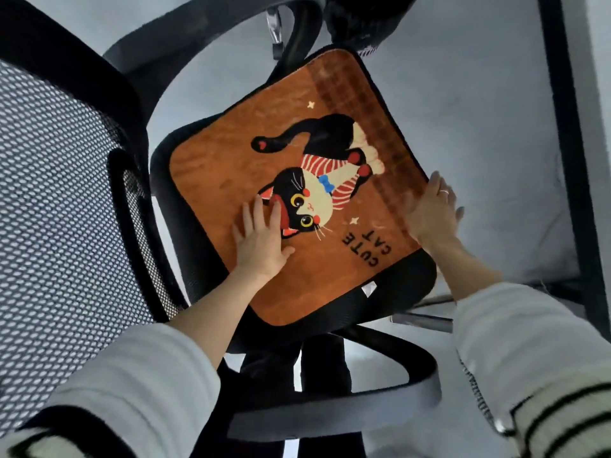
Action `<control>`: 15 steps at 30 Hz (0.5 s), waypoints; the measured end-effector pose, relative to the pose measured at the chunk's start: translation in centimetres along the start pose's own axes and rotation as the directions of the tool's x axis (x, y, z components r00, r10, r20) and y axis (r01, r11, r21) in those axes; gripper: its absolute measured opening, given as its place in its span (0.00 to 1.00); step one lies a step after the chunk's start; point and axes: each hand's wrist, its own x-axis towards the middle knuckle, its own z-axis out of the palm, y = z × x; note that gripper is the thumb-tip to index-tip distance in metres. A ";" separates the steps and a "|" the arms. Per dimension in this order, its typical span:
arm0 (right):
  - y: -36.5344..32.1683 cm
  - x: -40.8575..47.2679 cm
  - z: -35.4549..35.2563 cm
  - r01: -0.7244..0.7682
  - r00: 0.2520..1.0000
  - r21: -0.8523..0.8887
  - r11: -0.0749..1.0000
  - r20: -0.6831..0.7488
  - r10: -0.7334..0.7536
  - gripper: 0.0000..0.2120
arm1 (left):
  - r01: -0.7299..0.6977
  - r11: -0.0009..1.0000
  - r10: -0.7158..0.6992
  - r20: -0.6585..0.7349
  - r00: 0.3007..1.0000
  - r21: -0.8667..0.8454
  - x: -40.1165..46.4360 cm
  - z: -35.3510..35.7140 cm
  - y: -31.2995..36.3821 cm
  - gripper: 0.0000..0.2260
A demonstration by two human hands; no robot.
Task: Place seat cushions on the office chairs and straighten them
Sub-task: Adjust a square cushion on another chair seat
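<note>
Square orange plush seat cushion [297,180] printed with a black-and-cream cartoon cat in a red-striped top and the words "CUTE CAT", lying flat on the black padded seat [396,285] of a black office chair [158,180], turned somewhat askew so that black seat shows along the left edge and at the near right corner. Left hand [261,239] laid flat on the cushion's near left part, fingers straight and spread, fingertips reaching the cat's ear, palm pressing down on the fabric. Right hand [429,213] blurred, set at the cushion's right edge over the darker checked border, fingers straight and close together, a ring on one finger; whether curled under the edge, impossible to tell. Hands well apart, one on each side of the cat print. White ribbed sleeves [139,385] pushed back from both forearms, dark stripes on the cuffs. Black-framed mesh backrest [59,200] at far left, rising beside the seat. Curved grey-topped armrest [330,414] in the near foreground, just below the cushion's near corner; another curved armrest [185,41] at the top, beyond the cushion. Pale grey floor [479,94] around the chair, a dark upright post [568,127] at the right edge.
</note>
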 end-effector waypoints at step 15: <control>2.7 -5.5 2.4 -0.186 0.967 0.432 0.883 0.239 0.087 0.20 | 0.085 0.983 -0.073 0.082 0.994 -0.160 -2.1 1.6 0.7 0.41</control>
